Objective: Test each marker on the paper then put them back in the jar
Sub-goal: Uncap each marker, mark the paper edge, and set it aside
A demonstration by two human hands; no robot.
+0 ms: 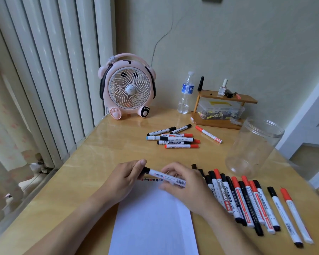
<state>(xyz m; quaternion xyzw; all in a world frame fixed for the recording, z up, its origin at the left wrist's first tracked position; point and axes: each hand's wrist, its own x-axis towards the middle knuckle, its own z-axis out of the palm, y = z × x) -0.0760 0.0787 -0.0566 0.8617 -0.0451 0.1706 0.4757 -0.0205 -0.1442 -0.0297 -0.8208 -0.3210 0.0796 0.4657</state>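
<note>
Gripping one marker (164,178) at both ends just above the paper (153,218), the L hand (123,179) pinches its black cap while the R hand (182,184) curls round the barrel, long axis running left-right btwn them, w/ the empty jar (254,146) farther back right.

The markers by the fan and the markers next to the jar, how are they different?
The far markers lie in a small loose heap, mostly sideways across the table; the near markers are many more and lie in a rough row, caps pointing away. The far markers lie to the left of the jar; the near markers lie in front of it, by the paper. Both groups have black and red caps and white bodies.
</note>
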